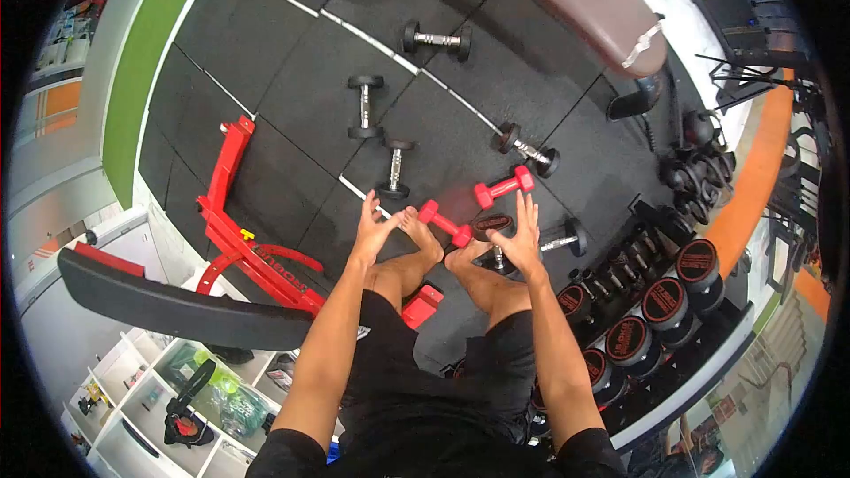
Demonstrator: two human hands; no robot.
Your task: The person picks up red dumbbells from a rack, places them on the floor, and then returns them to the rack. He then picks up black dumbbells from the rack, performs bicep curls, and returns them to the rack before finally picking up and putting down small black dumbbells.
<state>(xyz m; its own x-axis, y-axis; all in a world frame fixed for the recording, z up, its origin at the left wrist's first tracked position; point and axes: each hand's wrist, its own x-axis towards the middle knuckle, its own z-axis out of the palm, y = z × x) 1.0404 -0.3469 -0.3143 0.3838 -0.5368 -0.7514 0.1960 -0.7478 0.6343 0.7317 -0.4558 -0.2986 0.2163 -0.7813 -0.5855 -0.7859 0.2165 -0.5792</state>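
Note:
My left hand (372, 235) is raised with fingers extended and thumb apart, holding nothing. Level with it, my right hand (521, 235) also has its fingers spread and holds nothing. Between the two hands a red dumbbell (444, 223) lies on the floor by my feet. Another red dumbbell (504, 187) lies just beyond the right fingertips. A larger black-ended dumbbell (493, 227) is partly hidden behind the right hand and foot. Beyond my left fingertips is a black dumbbell with a chrome handle (396, 168).
More chrome-handled dumbbells (364, 107) are scattered over the black mat floor (274, 62). A red-framed bench (257, 270) stands at the left, and a brown padded bench (602, 13) at the upper right. A dumbbell rack (699, 381) runs along the right; white shelves (133, 389) are lower left.

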